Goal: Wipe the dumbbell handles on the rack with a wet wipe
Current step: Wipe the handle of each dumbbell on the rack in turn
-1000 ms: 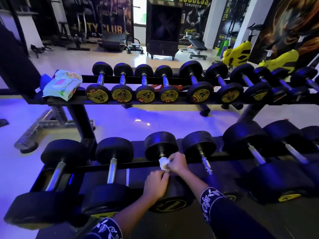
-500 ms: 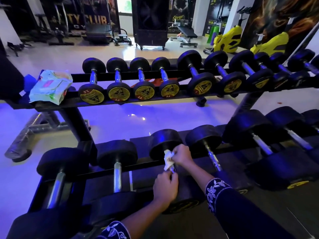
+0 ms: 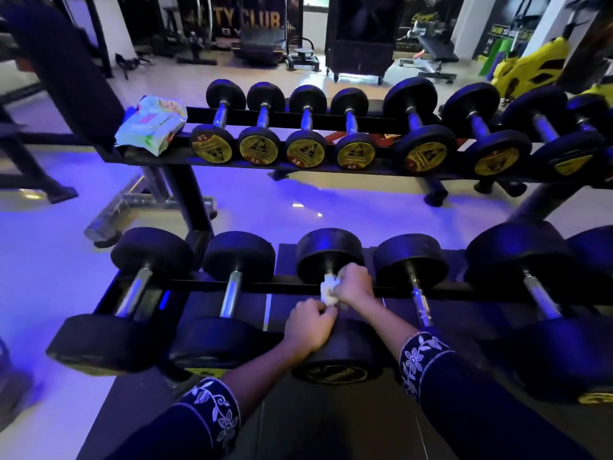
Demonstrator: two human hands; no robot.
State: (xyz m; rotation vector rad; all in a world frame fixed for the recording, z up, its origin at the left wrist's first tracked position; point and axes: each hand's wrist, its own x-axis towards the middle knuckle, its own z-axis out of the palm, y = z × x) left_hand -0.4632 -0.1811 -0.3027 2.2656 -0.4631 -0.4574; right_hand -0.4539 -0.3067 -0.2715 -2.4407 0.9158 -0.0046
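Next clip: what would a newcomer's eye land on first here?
Both hands meet mid lower tier: the right hand holds a wet wipe around the third dumbbell's handle, the left hand gripping it closer in. A green wipe pack lies at the upper tier's left end, beside yellow-capped dumbbells.

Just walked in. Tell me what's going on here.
A person is cleaning dumbbells on the lower rail. The right hand grips a wet wipe around the handle of the third dumbbell from the left, while the left hand holds that dumbbell at its near end. The wipe pack lies on the upper shelf's left end.
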